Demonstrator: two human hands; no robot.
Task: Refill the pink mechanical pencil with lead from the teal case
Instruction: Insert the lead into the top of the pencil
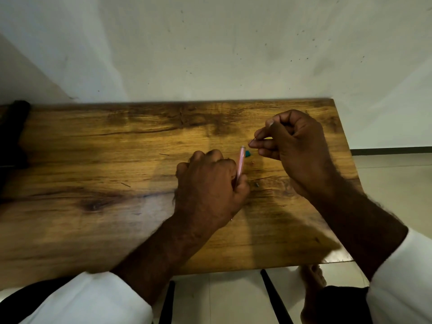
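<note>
My left hand is closed around the pink mechanical pencil, which points up and away with its open top end free. My right hand hovers just right of that end and pinches a thin lead between thumb and forefinger. The lead's tip sticks out to the left, a short way above the pencil's top. A small piece of the teal case shows on the wooden table right behind the pencil; the rest of it is hidden.
A few thin dark lead-like bits lie on the wood to the left of my hands. A small dark piece rests near my left thumb. The wall stands behind the table, and the table's right edge runs close to my right forearm.
</note>
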